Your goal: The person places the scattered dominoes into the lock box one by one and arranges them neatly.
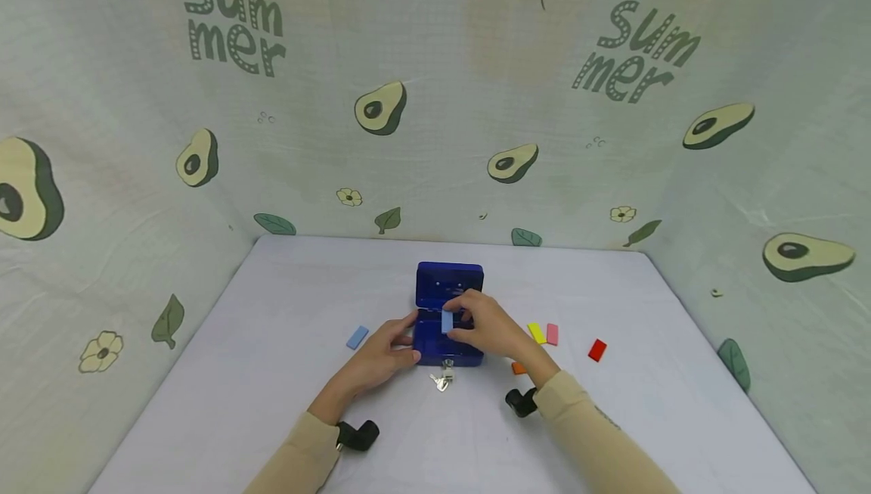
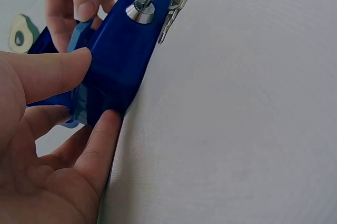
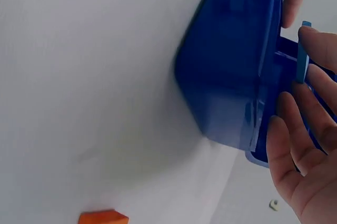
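Observation:
A dark blue metal cash box (image 1: 429,355) stands on the table with its lid (image 1: 449,276) raised. In the lock (image 2: 140,11) on its front a key is inserted, and more keys (image 1: 441,383) hang from the ring. My left hand (image 1: 382,358) holds the box's left side, thumb at the front corner and fingers along the wall. Over the box's interior, my right hand (image 1: 491,326) pinches a light blue tile (image 1: 447,321) between thumb and fingers. The right wrist view shows this tile edge-on. Part of the interior is hidden by my right hand.
Another blue tile (image 1: 357,337) lies left of the box. To the right are a yellow tile (image 1: 537,333), a pink tile (image 1: 553,334) and a red tile (image 1: 597,350). An orange tile (image 1: 519,368) is partly covered by my right forearm. Patterned cloth surrounds the white table (image 1: 327,274).

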A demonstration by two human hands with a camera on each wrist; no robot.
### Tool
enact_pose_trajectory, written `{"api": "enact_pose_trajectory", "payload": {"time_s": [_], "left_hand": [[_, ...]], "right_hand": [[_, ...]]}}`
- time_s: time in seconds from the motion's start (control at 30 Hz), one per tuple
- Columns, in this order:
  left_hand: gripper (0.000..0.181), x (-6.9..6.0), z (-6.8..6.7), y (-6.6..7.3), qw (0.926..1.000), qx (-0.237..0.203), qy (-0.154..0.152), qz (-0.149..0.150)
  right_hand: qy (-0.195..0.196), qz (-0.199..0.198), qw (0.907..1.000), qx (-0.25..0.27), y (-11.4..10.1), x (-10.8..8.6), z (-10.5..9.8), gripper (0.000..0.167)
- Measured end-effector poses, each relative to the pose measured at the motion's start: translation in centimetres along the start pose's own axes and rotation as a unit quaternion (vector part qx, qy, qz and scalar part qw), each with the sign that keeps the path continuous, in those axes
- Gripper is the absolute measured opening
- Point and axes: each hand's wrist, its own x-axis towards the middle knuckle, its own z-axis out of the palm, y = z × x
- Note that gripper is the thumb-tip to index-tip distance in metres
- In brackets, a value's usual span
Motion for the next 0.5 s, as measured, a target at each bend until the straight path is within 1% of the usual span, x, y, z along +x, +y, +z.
{"api": "enact_pose_trajectory", "payload": {"time_s": [0.17,0.37,0.5], "left_hand": [[0.076,-0.1,-0.1,-0.1,1.0,-0.001,0.0,0.001],[0.076,-0.1,-0.2,0.0,1.0,0.003,-0.002,0.002],[0.075,-0.2,-0.2,0.2,1.0,0.002,-0.003,0.006]], "right_hand": [[-0.005,0.001,1.0,0.003,-0.3,0.3,0.5,0.041],[-0.008,0.013,0.9999,0.007,-0.6,0.7,1.3,0.041],[-0.008,0.002,1.0,0.001,-0.6,1.0,1.7,0.04]]}}
